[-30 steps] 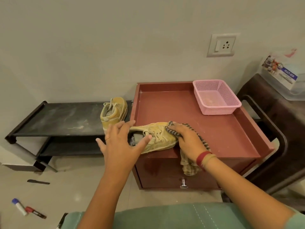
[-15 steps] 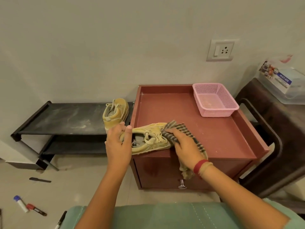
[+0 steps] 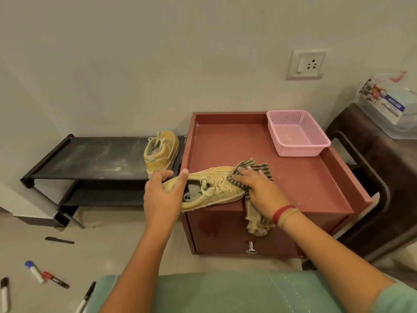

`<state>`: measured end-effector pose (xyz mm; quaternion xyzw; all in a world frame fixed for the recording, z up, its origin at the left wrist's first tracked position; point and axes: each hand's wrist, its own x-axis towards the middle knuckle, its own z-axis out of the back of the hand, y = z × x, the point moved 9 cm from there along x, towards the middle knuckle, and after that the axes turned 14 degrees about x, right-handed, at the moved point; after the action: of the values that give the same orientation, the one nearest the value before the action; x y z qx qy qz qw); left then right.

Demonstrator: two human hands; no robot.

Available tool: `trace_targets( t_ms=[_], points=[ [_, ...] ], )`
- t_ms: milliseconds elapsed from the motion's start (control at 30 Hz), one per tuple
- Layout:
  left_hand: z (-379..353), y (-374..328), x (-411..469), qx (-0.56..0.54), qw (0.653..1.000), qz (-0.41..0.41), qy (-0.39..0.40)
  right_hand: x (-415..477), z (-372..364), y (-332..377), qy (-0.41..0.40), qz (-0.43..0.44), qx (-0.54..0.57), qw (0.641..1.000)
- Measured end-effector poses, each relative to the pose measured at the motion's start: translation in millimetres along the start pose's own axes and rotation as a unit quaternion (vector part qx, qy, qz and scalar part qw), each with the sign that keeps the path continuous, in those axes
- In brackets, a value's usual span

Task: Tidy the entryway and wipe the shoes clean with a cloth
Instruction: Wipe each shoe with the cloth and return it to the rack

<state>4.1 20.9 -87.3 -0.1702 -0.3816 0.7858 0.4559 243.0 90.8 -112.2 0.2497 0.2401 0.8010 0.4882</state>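
Note:
A dirty yellow sneaker [image 3: 216, 188] lies on its side at the front left corner of the red cabinet top [image 3: 304, 177], heel hanging past the edge. My left hand [image 3: 162, 195] wraps around that heel. My right hand [image 3: 257, 188] presses a striped cloth [image 3: 252, 168] against the shoe's toe; the cloth's tail hangs down the cabinet front. The second yellow sneaker [image 3: 161, 152] stands on the right end of the black shoe rack [image 3: 90, 159].
A pink mesh basket [image 3: 295, 134] sits at the cabinet's back right. A dark chair [image 3: 372, 177] with a plastic box stands to the right. Several markers [image 3: 36, 272] and a black strip lie on the floor at left. A wall socket [image 3: 306, 64] is above.
My left hand went from open beside the shoe to gripping its heel. My right hand slid the cloth along the toe toward the back right.

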Motion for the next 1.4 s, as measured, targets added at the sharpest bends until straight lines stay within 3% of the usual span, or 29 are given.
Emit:
trace_targets(
  t_ms=[100,200,267,367,500,567,667,733,867,1000,1133,1267,1400],
  points=[
    [7,-16,-6,0.000,0.999,-0.041,-0.029,1,4,5,-0.042,-0.020,-0.004,0.999],
    [17,-33,-11,0.021,0.992,-0.109,-0.063,-14,-15,21,-0.005,0.004,0.058,0.998],
    [21,-44,-14,0.035,0.983,-0.156,-0.085,-15,-10,11,-0.008,0.008,0.041,0.999],
    [11,-53,-13,0.053,0.976,-0.202,-0.065,-10,-1,-4,-0.054,-0.019,0.027,0.998],
    [4,-39,2,0.038,0.986,-0.164,-0.005,-21,-19,18,-0.016,0.008,0.113,0.993],
    [8,-32,9,0.020,0.989,-0.149,0.006,-19,-16,19,0.011,0.040,0.083,0.996],
    [9,-31,14,0.006,0.990,-0.139,0.004,0,2,-7,-0.032,0.010,0.004,0.999],
    [8,-32,14,0.003,0.991,-0.134,-0.003,2,2,-5,-0.053,-0.009,0.024,0.998],
    [11,-32,15,-0.006,0.990,-0.141,-0.009,-11,-17,13,0.011,0.064,0.041,0.997],
    [10,-32,16,-0.007,0.991,-0.137,-0.004,1,2,-14,-0.056,-0.007,-0.008,0.998],
    [10,-33,17,-0.010,0.987,-0.158,-0.001,-8,-18,13,0.007,0.061,0.013,0.998],
    [8,-32,17,0.001,0.987,-0.160,0.000,8,4,-13,-0.058,-0.017,-0.003,0.998],
    [6,-32,20,0.004,0.989,-0.150,0.003,4,-17,7,-0.022,0.030,0.025,0.999]
  ],
)
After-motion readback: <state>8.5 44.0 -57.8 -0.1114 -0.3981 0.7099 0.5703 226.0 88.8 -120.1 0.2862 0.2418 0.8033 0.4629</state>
